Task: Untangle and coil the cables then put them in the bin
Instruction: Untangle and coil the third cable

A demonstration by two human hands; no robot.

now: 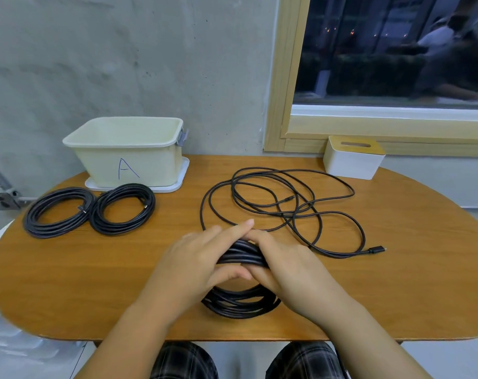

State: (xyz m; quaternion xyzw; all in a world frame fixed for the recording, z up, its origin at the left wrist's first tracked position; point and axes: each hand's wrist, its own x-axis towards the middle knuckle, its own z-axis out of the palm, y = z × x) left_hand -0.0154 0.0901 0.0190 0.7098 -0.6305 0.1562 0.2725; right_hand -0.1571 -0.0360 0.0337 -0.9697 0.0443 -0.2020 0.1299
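Observation:
A black cable coil [240,302] lies partly wound near the table's front edge. My left hand [202,258] and my right hand [284,261] both grip its far side, thumbs under the bundle and fingers over it. The loose rest of that cable [287,203] sprawls in tangled loops beyond my hands, ending in a plug [377,250] at the right. Two finished black coils [57,212] [123,207] lie side by side at the left. Behind them stands the cream bin [128,157] marked "A", nothing visible inside.
The bin stands on a white tray [183,176] by the concrete wall. A white box with a wooden lid [352,157] sits at the back right under the window. The oval wooden table [410,283] has bare surface at the right and front left.

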